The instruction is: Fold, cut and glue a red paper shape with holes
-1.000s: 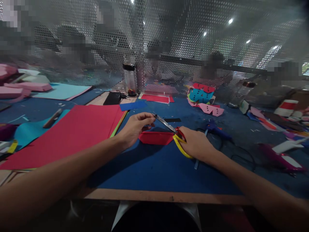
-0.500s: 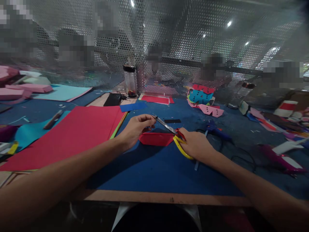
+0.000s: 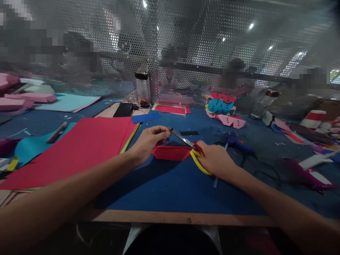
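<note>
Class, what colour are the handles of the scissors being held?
Yellow with red; scissors show best in the head view.

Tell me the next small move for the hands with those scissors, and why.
Probably draw the left hand back off the tip of the scissors and down onto the folded red paper. The right hand grips the yellow handles, the blades look shut, and the left fingertips pinch right at their tip, while the paper lies loose on the blue mat beneath.
</note>
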A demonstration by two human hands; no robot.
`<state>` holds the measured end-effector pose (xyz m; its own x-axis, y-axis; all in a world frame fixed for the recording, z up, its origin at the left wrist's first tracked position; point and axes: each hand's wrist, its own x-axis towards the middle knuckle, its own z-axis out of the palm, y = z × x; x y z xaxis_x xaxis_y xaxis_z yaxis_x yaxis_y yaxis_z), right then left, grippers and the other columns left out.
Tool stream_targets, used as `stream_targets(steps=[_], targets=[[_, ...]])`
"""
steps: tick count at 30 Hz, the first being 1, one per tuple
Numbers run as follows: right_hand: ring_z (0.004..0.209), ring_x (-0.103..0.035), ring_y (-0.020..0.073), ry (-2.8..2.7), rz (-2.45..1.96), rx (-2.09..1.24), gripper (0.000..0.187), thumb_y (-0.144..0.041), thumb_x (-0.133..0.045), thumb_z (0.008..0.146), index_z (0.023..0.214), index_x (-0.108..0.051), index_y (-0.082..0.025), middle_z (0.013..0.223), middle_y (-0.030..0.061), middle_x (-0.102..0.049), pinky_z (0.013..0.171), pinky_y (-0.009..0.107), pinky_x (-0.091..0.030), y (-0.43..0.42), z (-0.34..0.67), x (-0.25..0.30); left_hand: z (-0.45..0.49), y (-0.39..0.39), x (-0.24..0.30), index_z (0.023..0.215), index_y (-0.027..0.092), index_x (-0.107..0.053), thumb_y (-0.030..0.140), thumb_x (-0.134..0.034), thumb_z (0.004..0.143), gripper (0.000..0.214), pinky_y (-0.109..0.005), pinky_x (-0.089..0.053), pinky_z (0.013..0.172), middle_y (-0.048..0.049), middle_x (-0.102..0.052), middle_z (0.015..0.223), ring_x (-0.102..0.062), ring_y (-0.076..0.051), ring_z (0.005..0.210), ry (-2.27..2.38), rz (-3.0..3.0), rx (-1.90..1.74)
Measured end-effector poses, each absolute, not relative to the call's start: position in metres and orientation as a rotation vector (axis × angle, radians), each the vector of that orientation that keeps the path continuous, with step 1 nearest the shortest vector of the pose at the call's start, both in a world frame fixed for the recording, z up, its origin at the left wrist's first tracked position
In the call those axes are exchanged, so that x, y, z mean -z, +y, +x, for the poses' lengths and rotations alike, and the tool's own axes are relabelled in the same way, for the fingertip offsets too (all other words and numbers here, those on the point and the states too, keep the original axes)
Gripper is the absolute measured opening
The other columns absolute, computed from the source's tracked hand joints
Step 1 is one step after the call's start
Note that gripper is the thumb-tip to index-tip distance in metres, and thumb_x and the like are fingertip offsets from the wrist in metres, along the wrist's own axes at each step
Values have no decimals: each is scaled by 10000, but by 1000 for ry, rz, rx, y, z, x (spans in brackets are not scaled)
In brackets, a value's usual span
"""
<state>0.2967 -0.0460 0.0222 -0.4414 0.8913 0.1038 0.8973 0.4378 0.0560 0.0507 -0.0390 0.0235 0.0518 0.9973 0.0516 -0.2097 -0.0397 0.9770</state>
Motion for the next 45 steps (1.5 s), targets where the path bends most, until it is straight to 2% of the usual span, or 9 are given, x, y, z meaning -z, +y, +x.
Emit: stream_targets(steps=[9, 22, 35, 40, 45], targets=[[692, -698, 237, -2603, -1655, 180, 304, -467, -423, 979, 1061, -571, -215, 794, 82, -746, 557, 295, -214, -46, 296, -21, 51, -40, -25, 779, 166, -702, 267, -820, 706, 172, -248, -434, 688, -8, -644, 871, -588, -111, 740, 1007, 1129, -1279], [661, -659, 217, -2624, -1670, 161, 321, -453, -407, 980, 1083, -570, -197, 794, 94, -731, 576, 297, -255, -45, 296, -20, 51, -40, -25, 807, 164, -709, 271, -823, 706, 186, -256, -435, 705, -14, -647, 880, -582, -112, 740, 1007, 1128, -1270], [708, -702, 231, -2590, -1642, 147, 284, -454, -428, 985, 1067, -560, -216, 816, 73, -751, 559, 296, -213, -45, 296, -22, 49, -37, -23, 823, 171, -728, 285, -848, 695, 210, -258, -443, 696, -13, -650, 864, -589, -115, 740, 1007, 1130, -1285], [746, -702, 229, -2549, -1603, 123, 286, -457, -427, 982, 1082, -538, -212, 879, 65, -746, 564, 294, -222, -47, 295, -25, 49, -37, -25, 842, 166, -735, 296, -872, 666, 258, -258, -447, 700, -6, -644, 810, -600, -121, 737, 1015, 1114, -1297], [737, -684, 206, -2558, -1554, 129, 244, -433, -445, 960, 1036, -539, -221, 938, 48, -732, 561, 293, -206, -47, 296, -22, 49, -37, -25, 828, 164, -732, 282, -841, 707, 201, -251, -440, 690, -4, -641, 789, -599, -117, 734, 1008, 1129, -1297]])
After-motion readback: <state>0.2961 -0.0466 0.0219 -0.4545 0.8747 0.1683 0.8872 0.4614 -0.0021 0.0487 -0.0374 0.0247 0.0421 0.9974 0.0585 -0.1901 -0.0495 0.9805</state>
